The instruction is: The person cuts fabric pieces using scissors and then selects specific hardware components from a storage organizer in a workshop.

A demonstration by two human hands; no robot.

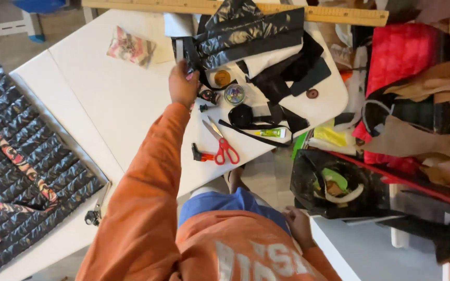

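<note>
My left hand [183, 83] reaches out over the white table [110, 99] in an orange sleeve. Its fingers are closed on the near corner of a shiny black sheet of material [246, 31], which lies crumpled across the table's far side. Just right of that hand sit a small round brown disc [222, 78] and a clear round container of small bits [234, 93]. My right hand [298, 225] rests low against my orange sweatshirt at the hip, holding nothing. Red-handled scissors [224, 147] lie near the table's front edge.
A wooden ruler [246, 9] spans the back. A quilted black fabric with a patterned strip [22, 156] covers the left table. A glue tube [270, 132], black scraps, a patterned pouch [130, 47], a black bin [339, 182] and piled red and brown material [407, 57] stand right.
</note>
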